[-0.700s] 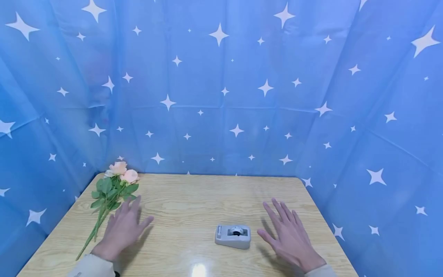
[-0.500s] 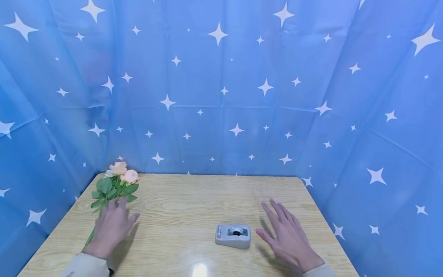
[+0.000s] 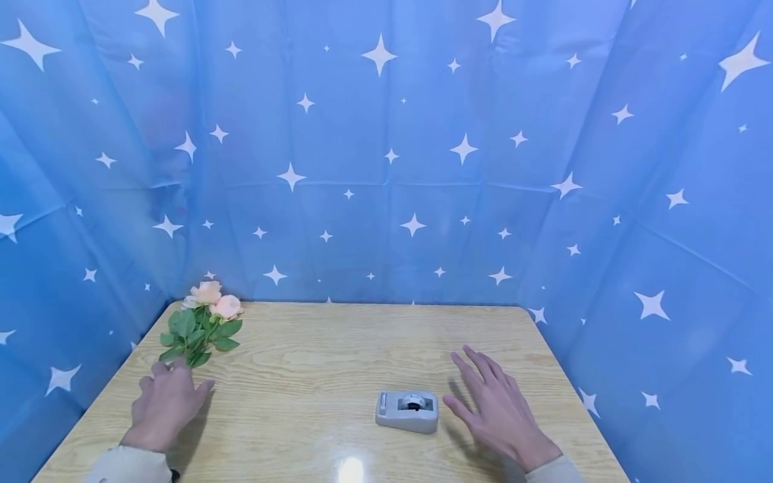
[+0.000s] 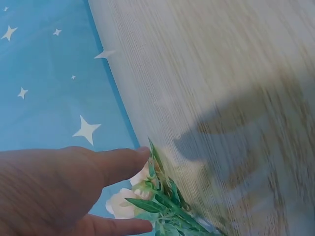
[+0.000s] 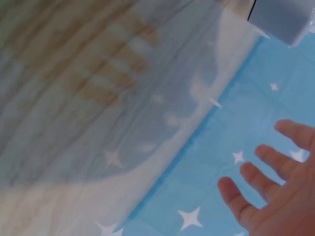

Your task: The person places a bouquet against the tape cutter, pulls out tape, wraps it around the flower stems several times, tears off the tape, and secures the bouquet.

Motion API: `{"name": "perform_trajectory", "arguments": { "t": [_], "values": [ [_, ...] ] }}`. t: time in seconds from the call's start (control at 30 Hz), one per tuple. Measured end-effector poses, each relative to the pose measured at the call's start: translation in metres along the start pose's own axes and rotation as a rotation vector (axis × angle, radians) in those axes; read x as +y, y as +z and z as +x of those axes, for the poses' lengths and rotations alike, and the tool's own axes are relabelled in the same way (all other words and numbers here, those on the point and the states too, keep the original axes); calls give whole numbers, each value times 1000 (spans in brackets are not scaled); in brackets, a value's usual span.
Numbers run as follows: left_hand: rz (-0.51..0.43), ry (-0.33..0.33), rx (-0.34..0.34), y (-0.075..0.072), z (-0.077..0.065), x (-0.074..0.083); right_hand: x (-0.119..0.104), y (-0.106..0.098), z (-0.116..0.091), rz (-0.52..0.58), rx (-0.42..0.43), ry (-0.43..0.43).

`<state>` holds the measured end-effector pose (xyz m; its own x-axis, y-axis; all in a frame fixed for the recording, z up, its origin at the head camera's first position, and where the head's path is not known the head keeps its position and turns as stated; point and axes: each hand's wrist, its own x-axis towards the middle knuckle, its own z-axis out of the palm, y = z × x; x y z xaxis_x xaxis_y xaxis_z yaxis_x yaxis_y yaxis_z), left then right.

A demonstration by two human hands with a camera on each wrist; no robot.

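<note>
Pink roses [image 3: 226,307] with green leaves lie at the far left of the table. My left hand [image 3: 163,406] is over their stems, which it hides from the head view. In the left wrist view its thumb [image 4: 120,164] and a finger stand apart, with the rose leaves [image 4: 170,209] beyond them; I cannot tell whether it touches the stems. A grey tape dispenser [image 3: 407,419] with a roll in it sits right of the middle. To its right my right hand [image 3: 501,416] hovers, fingers spread, holding nothing.
The wood-grain table [image 3: 314,362] has rounded far corners. A blue curtain [image 3: 362,134] with white stars surrounds it at the back and both sides. Part of a grey block, likely the dispenser [image 5: 283,19], shows at the top right of the right wrist view.
My left hand has moved left and towards me, from beside the rose leaves to over the stems. The right hand has shifted slightly left. The roses and the tape dispenser stay put.
</note>
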<state>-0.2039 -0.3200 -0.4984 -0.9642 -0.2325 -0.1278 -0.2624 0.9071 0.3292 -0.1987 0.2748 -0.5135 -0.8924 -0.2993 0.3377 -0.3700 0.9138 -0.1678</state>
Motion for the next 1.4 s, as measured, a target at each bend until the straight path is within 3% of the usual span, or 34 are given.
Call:
{"name": "perform_trajectory", "arguments": {
  "t": [0.33, 0.47, 0.67, 1.0, 1.4],
  "values": [
    [36, -55, -71, 1, 3, -4, -5, 1, 4, 11, 16, -23],
    [35, -58, -52, 2, 3, -10, -7, 3, 8, 11, 23, -35],
    [36, -4, -2, 2, 5, -18, -10, 2, 11, 44, 45, -47],
    [-10, 80, 65, 8, 4, -7, -14, -2, 15, 108, 66, -45],
    [-82, 38, 84, 12, 4, 1, -17, -3, 18, 139, 76, -51]
  ]
}}
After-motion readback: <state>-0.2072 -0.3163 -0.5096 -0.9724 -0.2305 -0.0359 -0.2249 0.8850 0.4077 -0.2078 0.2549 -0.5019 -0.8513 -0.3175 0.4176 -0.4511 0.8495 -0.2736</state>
